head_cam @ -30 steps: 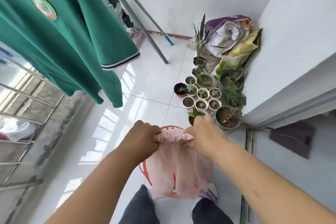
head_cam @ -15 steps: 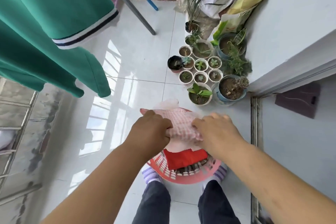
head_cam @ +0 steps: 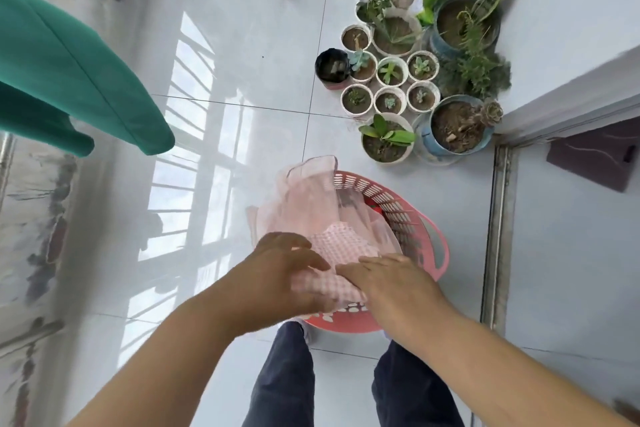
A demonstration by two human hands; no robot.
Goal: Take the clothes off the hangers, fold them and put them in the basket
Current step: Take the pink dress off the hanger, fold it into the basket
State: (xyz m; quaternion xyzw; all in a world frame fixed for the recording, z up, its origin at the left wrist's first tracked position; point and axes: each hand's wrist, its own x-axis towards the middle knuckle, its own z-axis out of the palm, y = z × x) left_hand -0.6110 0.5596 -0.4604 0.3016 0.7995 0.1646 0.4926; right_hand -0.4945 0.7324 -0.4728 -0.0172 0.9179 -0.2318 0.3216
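Pink garment (head_cam: 311, 208) lowered since earlier frame: then bunched in both grips above basket (head_cam: 384, 199), now laid into it, grips released. Green garment (head_cam: 69, 80) seen far left, hanging, not yet taken down. Left hand (head_cam: 280, 274) rested on checked part, fingers spread, nothing clasped. Garment only loosely folded; sheer layer spilled over basket's left rim. Right hand (head_cam: 391, 282) pressed flat, fingers straight. Judged: this piece nearly placed, tucking left; green piece outstanding.

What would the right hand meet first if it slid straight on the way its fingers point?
Probably the left hand, just ahead of the right hand on the pink garment; depth is unclear.
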